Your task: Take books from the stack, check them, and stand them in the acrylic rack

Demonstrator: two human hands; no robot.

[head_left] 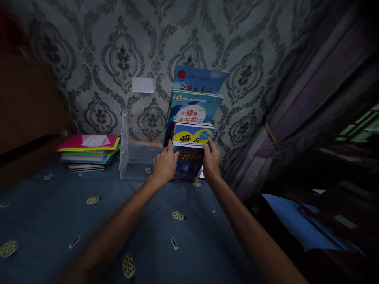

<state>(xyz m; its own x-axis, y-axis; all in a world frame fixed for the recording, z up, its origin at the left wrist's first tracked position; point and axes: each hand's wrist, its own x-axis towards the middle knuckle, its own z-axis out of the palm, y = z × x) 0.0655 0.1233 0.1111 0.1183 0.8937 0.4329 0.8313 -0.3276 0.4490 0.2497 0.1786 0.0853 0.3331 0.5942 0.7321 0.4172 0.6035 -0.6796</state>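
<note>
Dark-blue book point(188, 165), frontmost (roughly upright)

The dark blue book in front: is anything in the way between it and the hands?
Nothing visible is. The left hand and right hand hold the dark blue rectangular book at its two side edges. The yellow-and-blue rectangular book stands behind it, not between.

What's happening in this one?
A person has the left hand and right hand on either side of a dark blue book at the right end of a clear rack. Other books rise in steps behind it. A pile of books lies left of the rack.
</note>
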